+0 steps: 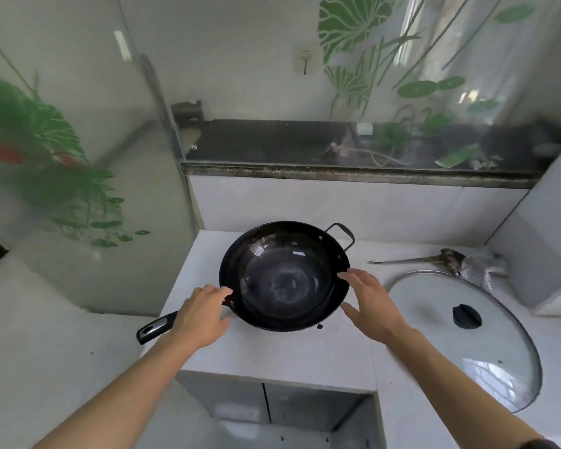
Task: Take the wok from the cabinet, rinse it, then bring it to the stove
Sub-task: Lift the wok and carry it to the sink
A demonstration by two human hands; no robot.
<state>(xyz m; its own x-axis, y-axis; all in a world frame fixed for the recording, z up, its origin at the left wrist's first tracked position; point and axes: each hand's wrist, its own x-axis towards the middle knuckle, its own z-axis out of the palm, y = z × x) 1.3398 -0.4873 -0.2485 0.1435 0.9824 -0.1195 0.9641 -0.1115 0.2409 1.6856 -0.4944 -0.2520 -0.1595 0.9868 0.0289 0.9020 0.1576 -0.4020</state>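
A black wok (pixel 285 277) sits on the white tiled counter (pixel 272 351), its wet inside shining. Its long black handle (pixel 156 328) points to the lower left and a small loop handle (pixel 340 234) sticks out at the far right. My left hand (pixel 201 315) hovers over the base of the long handle with fingers spread, the fingertips near the rim. My right hand (pixel 370 303) is open at the wok's right rim, fingertips close to or touching the edge. Neither hand grips anything.
A large glass lid (pixel 467 335) with a black knob lies to the right. A metal spatula (pixel 418 260) rests behind it. A dark window ledge (pixel 337 147) runs along the back. A white wall block (pixel 548 238) stands at the right. An open recess (pixel 272 409) lies below the counter.
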